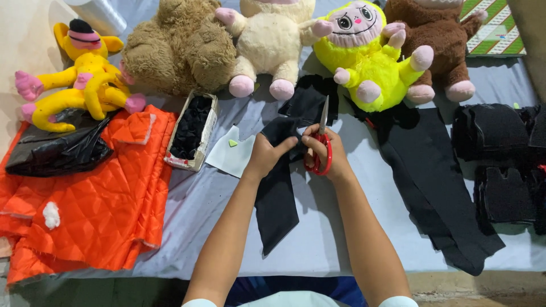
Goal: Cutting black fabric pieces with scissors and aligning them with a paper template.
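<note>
Black fabric strip lies on the grey counter, pinned by the left hand, fingers clamped on its edge. Right hand fingers grip red-handled scissors, blades up near the yellow plush toy.

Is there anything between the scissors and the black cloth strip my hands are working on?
Nothing visible. The right hand holds the red-handled scissors right at the black cloth strip, which the left hand grips. The white paper piece lies off to the left.
</note>
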